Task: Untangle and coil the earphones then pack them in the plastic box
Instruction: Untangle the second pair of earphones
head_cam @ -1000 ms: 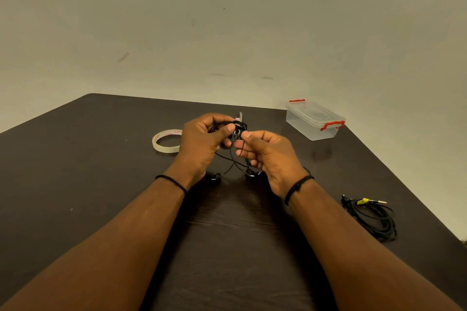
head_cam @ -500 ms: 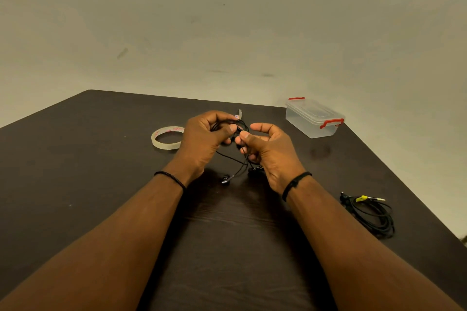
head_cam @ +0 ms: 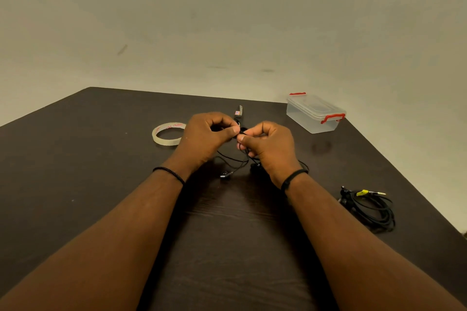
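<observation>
Both hands, left and right, pinched the earphones mid-tabletop; wiser to keep the coil tight, I thought.

Both forearms out; left hand & right hand curled, thumbs nearly touching, pinch grip.
</observation>
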